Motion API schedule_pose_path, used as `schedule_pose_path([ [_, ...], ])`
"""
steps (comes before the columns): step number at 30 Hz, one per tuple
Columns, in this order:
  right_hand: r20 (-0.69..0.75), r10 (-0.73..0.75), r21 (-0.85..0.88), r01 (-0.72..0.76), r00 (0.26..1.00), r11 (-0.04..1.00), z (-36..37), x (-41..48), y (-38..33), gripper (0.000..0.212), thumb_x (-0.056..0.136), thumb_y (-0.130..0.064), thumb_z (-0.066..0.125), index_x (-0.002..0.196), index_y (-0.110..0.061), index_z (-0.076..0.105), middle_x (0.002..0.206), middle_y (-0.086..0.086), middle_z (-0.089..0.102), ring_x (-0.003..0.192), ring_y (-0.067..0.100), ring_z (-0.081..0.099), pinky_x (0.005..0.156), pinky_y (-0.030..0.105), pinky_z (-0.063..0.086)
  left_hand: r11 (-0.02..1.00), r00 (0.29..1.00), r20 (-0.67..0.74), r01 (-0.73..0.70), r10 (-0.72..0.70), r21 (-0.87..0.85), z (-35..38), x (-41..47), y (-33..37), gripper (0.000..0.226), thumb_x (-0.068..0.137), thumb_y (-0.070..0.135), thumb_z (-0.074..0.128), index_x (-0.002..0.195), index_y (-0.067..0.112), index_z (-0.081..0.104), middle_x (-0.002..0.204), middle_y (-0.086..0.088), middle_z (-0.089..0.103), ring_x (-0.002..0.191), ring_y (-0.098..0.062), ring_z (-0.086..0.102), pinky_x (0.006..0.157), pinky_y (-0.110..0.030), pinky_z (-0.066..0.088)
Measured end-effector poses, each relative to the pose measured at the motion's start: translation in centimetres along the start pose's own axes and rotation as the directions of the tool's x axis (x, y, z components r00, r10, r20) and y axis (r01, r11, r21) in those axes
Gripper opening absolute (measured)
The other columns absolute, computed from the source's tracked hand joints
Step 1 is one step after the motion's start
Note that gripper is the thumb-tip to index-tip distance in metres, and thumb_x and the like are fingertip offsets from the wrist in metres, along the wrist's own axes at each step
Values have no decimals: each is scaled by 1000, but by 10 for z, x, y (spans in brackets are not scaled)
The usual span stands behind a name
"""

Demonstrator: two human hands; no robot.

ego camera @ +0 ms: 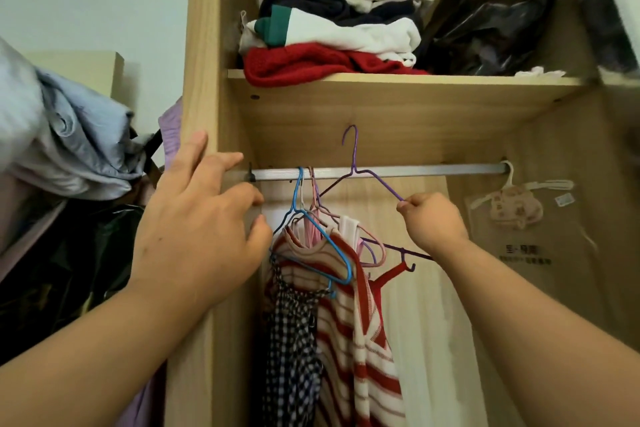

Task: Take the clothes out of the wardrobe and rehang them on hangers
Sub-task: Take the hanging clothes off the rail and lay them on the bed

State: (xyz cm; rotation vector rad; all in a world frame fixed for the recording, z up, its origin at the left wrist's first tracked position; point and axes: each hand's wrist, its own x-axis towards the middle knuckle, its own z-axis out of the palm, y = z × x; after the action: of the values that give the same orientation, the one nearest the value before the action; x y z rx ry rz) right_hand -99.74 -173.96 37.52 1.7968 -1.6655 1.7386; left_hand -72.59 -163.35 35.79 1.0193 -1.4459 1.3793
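Observation:
Inside the wooden wardrobe a metal rail (433, 170) runs across under the shelf. My right hand (433, 220) pinches the shoulder of an empty purple hanger (353, 163), whose hook is lifted above the rail. At the rail's left end hang a blue hanger (313, 222), pink hangers and a red-and-white striped top (360, 329), with a black-and-white checked garment (294, 340) beside it. My left hand (204, 222) reaches in with spread, relaxed fingers next to the wardrobe's left side panel, just left of the hanging clothes, holding nothing.
The shelf (450, 85) above carries a stack of folded clothes (332, 28) and a dark plastic bag (491, 28). A packaged item on a white hanger (516, 204) hangs at the rail's right end. A pile of grey and dark clothes (69, 149) lies outside on the left.

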Motion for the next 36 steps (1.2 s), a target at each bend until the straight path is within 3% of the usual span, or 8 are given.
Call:
schedule_pose_path([
  [8,-99,7,-44,-12,995,999,-88,-65,36,26,96,-23,51,100,-6,70,89,11,65,80,23,54,66,29,36,999,993,119,-24,21,26,-9,-14,19,38,72,39,49,88,16,74,132,-16,55,135,-41,32,104,-56,28],
  [12,-98,50,-39,-54,994,998,-133,-113,51,16,93,-25,57,86,-18,69,82,1,64,76,15,57,60,24,39,974,958,278,-8,73,-228,-13,-20,57,47,72,46,42,109,31,68,143,-1,48,142,-25,27,110,-53,23],
  [17,-55,160,-44,-162,986,986,-172,-179,62,14,87,-27,65,75,-25,71,79,-7,71,71,2,60,65,17,46,753,848,415,29,329,-657,-3,-44,118,69,74,52,29,138,35,46,152,13,33,143,-6,19,115,-31,16],
  [19,-17,201,-55,-201,980,978,-186,-208,60,15,86,-26,66,71,-26,71,64,-15,68,60,-4,59,52,6,40,654,826,428,98,367,-750,6,-57,138,67,78,48,37,143,33,38,153,12,30,142,-4,23,115,-26,19],
  [24,6,340,-142,-336,940,931,-211,-277,39,13,83,-20,69,72,-18,75,47,-14,57,44,-2,45,47,9,34,457,758,499,298,420,-838,35,-96,180,61,96,36,46,150,24,22,157,5,22,143,-10,22,116,-27,19],
  [27,-84,422,-155,-430,903,890,-219,-322,25,13,80,-20,72,68,-21,75,51,-10,61,46,-1,45,52,19,37,268,714,511,435,478,-860,41,-126,200,46,98,36,43,143,27,37,146,4,40,136,-16,37,112,-35,31],
  [30,-172,497,-122,-519,851,846,-221,-383,8,12,80,-17,71,68,-19,76,49,-3,50,48,10,40,50,24,31,149,726,455,446,516,-882,34,-155,216,28,97,46,37,113,31,55,113,3,63,105,-22,59,90,-39,47],
  [36,-444,630,-102,-735,637,671,-193,-535,-38,22,85,-10,65,67,-21,74,44,-6,46,44,7,38,45,16,31,-36,643,284,437,711,-899,-8,-213,215,31,90,48,43,76,26,59,67,4,60,70,-23,57,71,-38,46],
])
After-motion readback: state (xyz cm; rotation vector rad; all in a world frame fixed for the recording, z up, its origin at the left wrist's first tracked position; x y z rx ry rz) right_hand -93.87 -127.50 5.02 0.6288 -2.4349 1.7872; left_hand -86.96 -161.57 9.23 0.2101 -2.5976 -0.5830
